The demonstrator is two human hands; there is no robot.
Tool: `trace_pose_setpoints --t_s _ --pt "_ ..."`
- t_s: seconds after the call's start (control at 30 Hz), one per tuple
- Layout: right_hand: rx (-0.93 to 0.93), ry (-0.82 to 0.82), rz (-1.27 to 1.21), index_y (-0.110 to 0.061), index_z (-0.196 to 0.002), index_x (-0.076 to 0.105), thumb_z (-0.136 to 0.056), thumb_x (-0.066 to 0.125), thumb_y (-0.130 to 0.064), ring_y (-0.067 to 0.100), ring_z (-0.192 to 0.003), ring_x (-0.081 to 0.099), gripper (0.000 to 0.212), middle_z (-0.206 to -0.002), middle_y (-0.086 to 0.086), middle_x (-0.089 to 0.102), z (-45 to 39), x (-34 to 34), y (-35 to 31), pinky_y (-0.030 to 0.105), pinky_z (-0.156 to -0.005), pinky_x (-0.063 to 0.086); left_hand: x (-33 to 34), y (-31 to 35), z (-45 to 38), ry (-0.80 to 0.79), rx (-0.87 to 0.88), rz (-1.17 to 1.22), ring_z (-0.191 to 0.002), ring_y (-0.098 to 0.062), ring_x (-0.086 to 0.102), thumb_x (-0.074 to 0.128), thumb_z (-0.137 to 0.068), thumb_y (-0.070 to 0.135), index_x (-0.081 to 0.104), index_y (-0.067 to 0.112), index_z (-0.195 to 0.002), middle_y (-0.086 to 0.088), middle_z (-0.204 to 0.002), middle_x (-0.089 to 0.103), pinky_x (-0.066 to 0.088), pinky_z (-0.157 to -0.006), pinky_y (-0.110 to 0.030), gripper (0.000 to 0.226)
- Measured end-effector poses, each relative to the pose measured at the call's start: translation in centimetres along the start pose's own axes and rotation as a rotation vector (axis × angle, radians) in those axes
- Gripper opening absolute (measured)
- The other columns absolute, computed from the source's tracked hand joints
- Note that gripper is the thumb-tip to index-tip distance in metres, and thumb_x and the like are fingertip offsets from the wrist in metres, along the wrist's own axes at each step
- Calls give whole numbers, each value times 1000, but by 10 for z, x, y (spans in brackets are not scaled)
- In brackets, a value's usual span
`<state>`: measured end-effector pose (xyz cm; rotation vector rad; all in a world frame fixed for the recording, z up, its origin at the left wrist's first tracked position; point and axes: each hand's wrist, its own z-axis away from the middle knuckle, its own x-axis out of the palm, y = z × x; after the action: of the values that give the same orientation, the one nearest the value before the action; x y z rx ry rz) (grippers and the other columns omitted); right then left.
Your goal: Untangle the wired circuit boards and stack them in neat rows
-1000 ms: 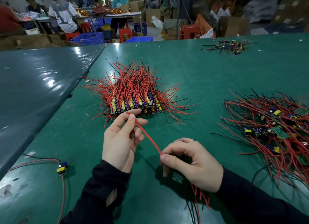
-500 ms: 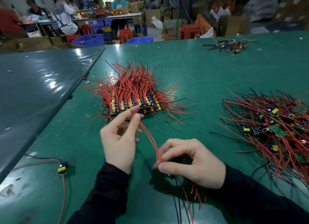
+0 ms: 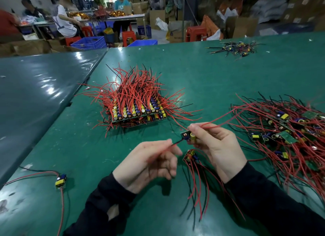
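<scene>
My right hand [image 3: 218,147] pinches a circuit board [image 3: 188,135] now lifted off table, left hand [image 3: 149,162] pulls its wires straight vs. before, so almost ready for the stack [image 3: 139,110].

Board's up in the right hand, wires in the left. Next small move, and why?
Probably draw the left hand toward the body, so the wires it pinches slide straight. The right hand holds the circuit board clear of the table, but its red wire trails back toward the tangled pile. It looks not yet ready for the neat stack.
</scene>
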<state>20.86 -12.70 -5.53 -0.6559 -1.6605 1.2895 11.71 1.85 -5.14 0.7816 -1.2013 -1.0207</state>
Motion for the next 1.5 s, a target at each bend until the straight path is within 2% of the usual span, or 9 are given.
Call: trace_pose_setpoints --t_s 0.13,0.33,0.67,0.8,0.9,1.03,1.13,1.33,1.5 --pt "49 -14 -43 -18 -63 72 -51 77 -33 14 -54 65 20 -63 4 69 3 2 0 17 -51 49 -3 2 -2 41 40 205 -53 -19 60 43 -82 26 74 5 -82 -9 -71 66 50 -49 -23 37" --pt "58 -69 -100 -16 -61 71 -59 73 -23 15 -56 67 7 -64 6 69 8 8 5 19 -52 52 5 -9 -10 350 308 40 -58 -15 67 69 -64 15 70 7 -81 -9 -73 71 51 -52 -19 19" --pt "-36 -259 212 -10 -94 68 -78 55 25 17 -83 72 40 -86 5 75 4 -1 6 18 -73 53 -11 2 -4 705 460 -38 -57 -1 61 66 -78 13 75 14 -69 4 -70 71 47 -47 -14 13" --pt "107 -190 5 -5 -91 70 -83 58 0 25 -78 72 15 -86 16 74 0 -3 -4 23 -64 56 -5 0 -4 672 494 -158 -57 -4 61 68 -79 9 74 14 -66 0 -69 72 47 -48 -16 16" --pt "216 -295 49 -6 -90 69 -62 71 -28 23 -66 71 36 -78 13 73 7 4 -3 23 -56 55 4 -6 -7 644 544 -329 -57 -2 61 69 -78 2 72 9 -69 2 -64 71 46 -52 -14 12" --pt "228 -320 135 -5 -89 70 -55 77 -20 18 -52 62 38 -70 13 68 12 9 5 20 -47 50 10 -12 -9 553 544 -403 -64 -4 63 70 -77 2 71 3 -68 0 -68 71 47 -61 -14 10" --pt "235 -321 135 -8 -81 73 -57 75 -17 19 -48 63 26 -67 12 69 10 6 5 19 -45 47 10 -10 -6 497 469 -316 -54 -2 56 71 -75 13 71 8 -68 2 -63 67 44 -48 -16 8" --pt "275 -400 136 -10 -80 71 -88 53 -4 17 -44 59 20 -63 11 67 8 5 4 19 -46 42 5 -2 1 376 262 -162 -55 -7 51 73 -57 31 72 16 -66 1 -62 62 41 -46 -16 18" --pt "252 -511 174 -6 -84 67 -80 69 -22 13 -43 56 17 -58 4 63 12 5 2 16 -43 42 6 -2 2 264 227 -113 -53 -10 51 72 -58 27 72 16 -68 -4 -66 60 41 -46 -17 15"
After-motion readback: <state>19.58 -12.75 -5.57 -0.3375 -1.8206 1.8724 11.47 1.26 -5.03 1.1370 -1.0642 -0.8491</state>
